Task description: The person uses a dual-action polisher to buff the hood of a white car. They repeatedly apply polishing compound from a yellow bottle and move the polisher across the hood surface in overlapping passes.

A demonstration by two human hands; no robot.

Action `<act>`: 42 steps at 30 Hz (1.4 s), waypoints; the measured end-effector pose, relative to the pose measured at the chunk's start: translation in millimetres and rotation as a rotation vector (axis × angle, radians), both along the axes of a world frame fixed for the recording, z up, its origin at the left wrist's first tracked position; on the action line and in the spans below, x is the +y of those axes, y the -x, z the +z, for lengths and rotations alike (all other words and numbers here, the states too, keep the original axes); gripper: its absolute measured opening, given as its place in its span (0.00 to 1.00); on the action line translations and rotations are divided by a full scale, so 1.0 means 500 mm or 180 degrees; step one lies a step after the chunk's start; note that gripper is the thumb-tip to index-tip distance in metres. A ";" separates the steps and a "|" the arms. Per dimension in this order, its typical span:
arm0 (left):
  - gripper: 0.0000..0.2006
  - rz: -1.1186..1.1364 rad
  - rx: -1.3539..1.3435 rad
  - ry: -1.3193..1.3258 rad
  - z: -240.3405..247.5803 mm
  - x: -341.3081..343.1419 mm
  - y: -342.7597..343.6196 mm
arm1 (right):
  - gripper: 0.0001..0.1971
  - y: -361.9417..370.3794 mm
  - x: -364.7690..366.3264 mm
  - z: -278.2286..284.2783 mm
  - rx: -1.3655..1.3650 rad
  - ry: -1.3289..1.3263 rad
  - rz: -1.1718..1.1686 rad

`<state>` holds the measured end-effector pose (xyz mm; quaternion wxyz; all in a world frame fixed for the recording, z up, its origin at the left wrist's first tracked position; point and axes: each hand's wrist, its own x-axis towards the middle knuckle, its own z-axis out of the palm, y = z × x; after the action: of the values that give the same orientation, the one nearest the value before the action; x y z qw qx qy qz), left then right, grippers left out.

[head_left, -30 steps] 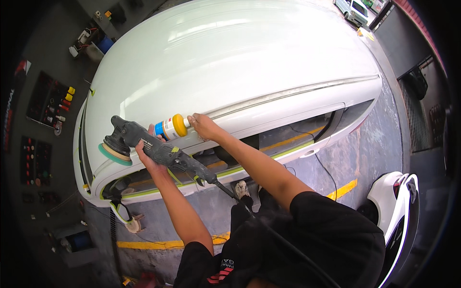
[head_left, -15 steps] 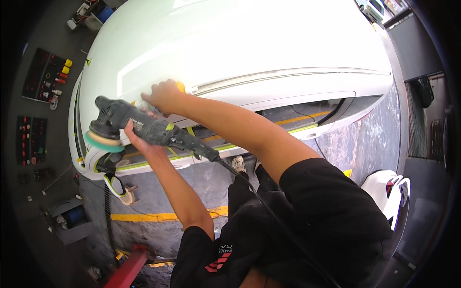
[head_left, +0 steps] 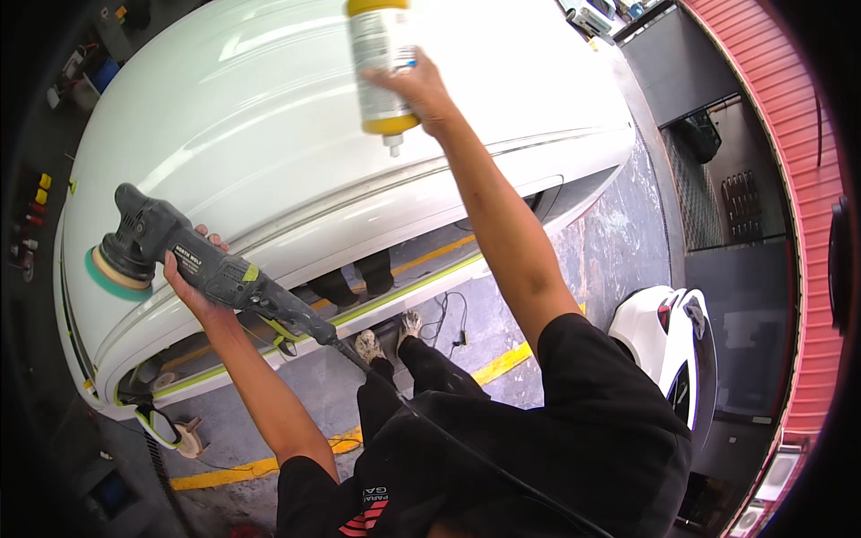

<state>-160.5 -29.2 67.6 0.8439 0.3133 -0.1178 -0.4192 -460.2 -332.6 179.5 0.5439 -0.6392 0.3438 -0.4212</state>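
**Bottle now apart from the polisher, one item in each hand**

The right hand (head_left: 420, 90) grips the white-and-yellow bottle (head_left: 377, 49) around its middle, raised over the car roof (head_left: 260, 134). The bottle's white nozzle (head_left: 393, 143) points back toward the person; whether it is uncapped is too small to tell. The left hand (head_left: 190, 289) is wrapped around the body of the black polisher (head_left: 202, 262), fingers showing on the far side and thumb on the near side.

Half a second ago the bottle lay beside the polisher, with both hands close together around it. It has since come well clear, in the right hand alone. Judged from that, the left hand bears the polisher by itself and the two items can be handled separately.

The polisher's round teal pad (head_left: 115, 280) is angled downward near the roof's left end; contact cannot be made out. Its cord (head_left: 408, 403) runs back over the person's black shirt (head_left: 520, 448). Green tape (head_left: 430, 285) lines the lower edge of the side windows. Further out are a yellow floor line (head_left: 502, 360), another white car (head_left: 639, 323) and a red ribbed wall (head_left: 818, 251).
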 end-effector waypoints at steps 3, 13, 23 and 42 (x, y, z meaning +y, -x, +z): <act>0.30 -0.0584 0.0106 0.0307 -0.038 -0.102 0.025 | 0.40 0.165 -0.101 0.045 -0.0027 0.0539 -0.0672; 0.26 -0.0394 -0.0760 -0.0485 -0.084 -0.235 0.016 | 0.54 0.222 -0.188 -0.058 -0.0767 0.0485 -0.1812; 0.24 0.0300 -0.0570 -0.0481 -0.089 -0.251 0.041 | 0.56 0.196 -0.227 -0.118 -0.0962 0.0257 -0.1943; 0.26 -0.0041 -0.0407 -0.0401 -0.112 -0.239 0.028 | 0.46 0.456 -0.349 -0.101 -0.1645 0.0209 -0.2434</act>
<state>-174.5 -148.5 11.5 0.8106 0.3911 -0.1468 -0.4103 -688.1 -507.3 128.9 0.3968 -0.3576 0.3945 -0.7477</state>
